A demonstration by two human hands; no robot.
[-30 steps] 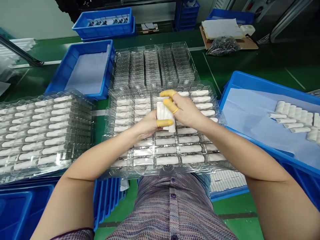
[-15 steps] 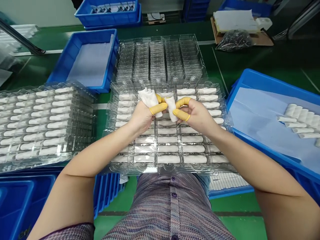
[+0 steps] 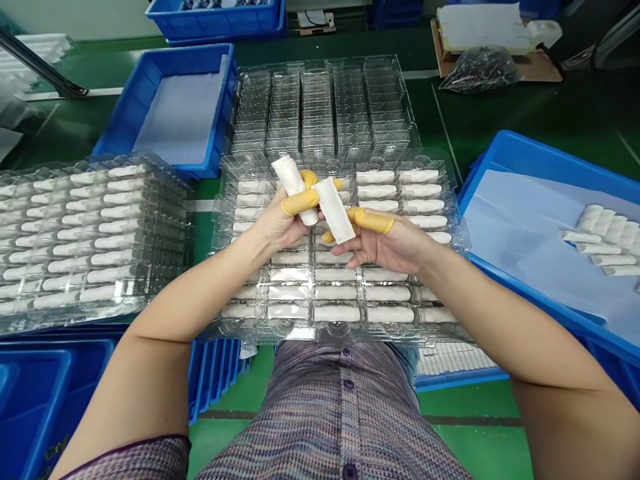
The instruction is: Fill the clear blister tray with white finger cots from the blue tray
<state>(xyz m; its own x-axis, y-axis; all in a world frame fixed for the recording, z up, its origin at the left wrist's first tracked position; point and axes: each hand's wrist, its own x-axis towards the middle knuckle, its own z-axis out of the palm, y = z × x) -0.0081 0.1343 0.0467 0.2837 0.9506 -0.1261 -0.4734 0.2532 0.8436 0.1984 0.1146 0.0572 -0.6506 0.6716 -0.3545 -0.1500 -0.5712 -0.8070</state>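
Note:
My left hand (image 3: 290, 213), with yellow finger covers, is closed around several white rolls (image 3: 289, 175) held in a tilted bundle. Between my two hands a single flat white piece (image 3: 334, 211) slants down to the right. Its upper end touches my left fingertips, and my right hand (image 3: 375, 233) pinches its lower end between yellow-covered fingers, the other fingers partly spread. Both hands are over a clear plastic tray (image 3: 363, 293) whose compartments hold rows of white rolls. My left hand hides some compartments at the upper middle.
Filled clear trays (image 3: 90, 247) are stacked at the left. Behind are nested clear trays (image 3: 320, 100) and a blue bin (image 3: 220, 127) lined with paper. At the right, a blue bin (image 3: 500, 143) holds white rolls (image 3: 607, 230). A plastic bag (image 3: 480, 70) lies farther back.
The single white piece has turned so its broad flat face shows. My right hand has shifted lower on it with its fingers more spread. The bundle in my left hand is now more closely gathered.

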